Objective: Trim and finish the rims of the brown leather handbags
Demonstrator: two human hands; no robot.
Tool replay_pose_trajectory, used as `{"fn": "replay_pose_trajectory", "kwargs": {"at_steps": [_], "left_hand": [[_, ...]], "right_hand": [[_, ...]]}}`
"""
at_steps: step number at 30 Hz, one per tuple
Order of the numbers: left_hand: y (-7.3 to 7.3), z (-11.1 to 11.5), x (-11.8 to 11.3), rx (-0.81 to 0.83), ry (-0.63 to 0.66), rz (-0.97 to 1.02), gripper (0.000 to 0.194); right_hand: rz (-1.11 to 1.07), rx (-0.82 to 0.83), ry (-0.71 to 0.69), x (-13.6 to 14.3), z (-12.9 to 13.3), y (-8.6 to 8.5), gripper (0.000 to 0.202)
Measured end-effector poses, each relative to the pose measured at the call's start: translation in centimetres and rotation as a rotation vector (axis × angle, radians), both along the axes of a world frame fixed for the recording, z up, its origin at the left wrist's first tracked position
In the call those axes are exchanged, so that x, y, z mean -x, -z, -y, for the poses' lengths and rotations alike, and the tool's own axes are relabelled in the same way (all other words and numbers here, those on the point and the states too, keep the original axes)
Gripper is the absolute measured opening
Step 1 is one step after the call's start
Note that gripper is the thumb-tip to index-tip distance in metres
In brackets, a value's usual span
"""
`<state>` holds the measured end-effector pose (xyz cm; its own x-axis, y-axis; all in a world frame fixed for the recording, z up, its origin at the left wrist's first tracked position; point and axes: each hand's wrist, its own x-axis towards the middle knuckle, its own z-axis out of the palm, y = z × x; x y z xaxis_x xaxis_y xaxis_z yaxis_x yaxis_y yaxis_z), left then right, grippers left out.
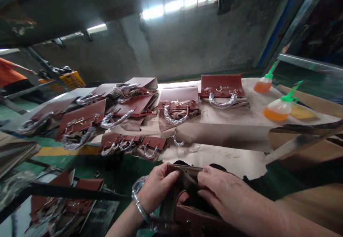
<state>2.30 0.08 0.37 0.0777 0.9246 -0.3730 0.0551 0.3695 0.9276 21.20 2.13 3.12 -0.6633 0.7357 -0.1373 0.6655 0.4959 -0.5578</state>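
A brown handbag [197,217] is in front of me at the bottom of the view, its mouth open and its lining showing. My left hand [159,187] is closed on the left part of its upper edge, the thumb along the rim. On the right side of the opening, my right hand [225,190] has its fingers bent over the rim and pressed against the lining. A plastic-wrapped handle [138,197] loops beside my left wrist, partly hidden by it. The bag's lower part runs out of view.
Several brown handbags with wrapped handles, such as this bag [179,101], lie on a paper-covered table [230,114]. Two squeeze bottles with green nozzles, one nearer [278,108], hold orange liquid. More bags [88,187] lie low at left. A person in orange [13,72] is far left.
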Motion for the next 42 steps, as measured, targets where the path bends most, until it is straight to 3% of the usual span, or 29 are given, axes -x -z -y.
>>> {"fn": "replay_pose_trajectory", "kwargs": {"at_steps": [6, 10, 18, 26, 33, 42], "left_hand": [[0.0, 0.3, 0.2, -0.027, 0.028, -0.084, 0.023], [-0.4, 0.4, 0.5, 0.001, 0.043, 0.012, 0.025], [-0.7, 0.0, 1.1, 0.05, 0.142, 0.086, 0.025], [-1.4, -0.6, 0.4, 0.086, 0.222, -0.053, 0.035], [-0.7, -1.1, 0.7, 0.039, 0.216, -0.113, 0.036], [-0.6, -1.1, 0.5, 0.138, 0.18, 0.039, 0.034]], "right_hand": [[0.054, 0.069, 0.126, 0.8, -0.3, 0.1, 0.008], [0.069, 0.016, 0.079, 0.4, -0.4, -0.1, 0.024], [0.213, -0.11, 0.081, 0.6, -1.0, 0.0, 0.024], [0.215, -0.197, 0.071, 0.4, -1.0, 0.7, 0.023], [0.244, -0.304, 0.062, 0.0, 0.2, 0.5, 0.025], [0.282, -0.226, 0.153, 0.2, -0.3, -0.2, 0.023]]}}
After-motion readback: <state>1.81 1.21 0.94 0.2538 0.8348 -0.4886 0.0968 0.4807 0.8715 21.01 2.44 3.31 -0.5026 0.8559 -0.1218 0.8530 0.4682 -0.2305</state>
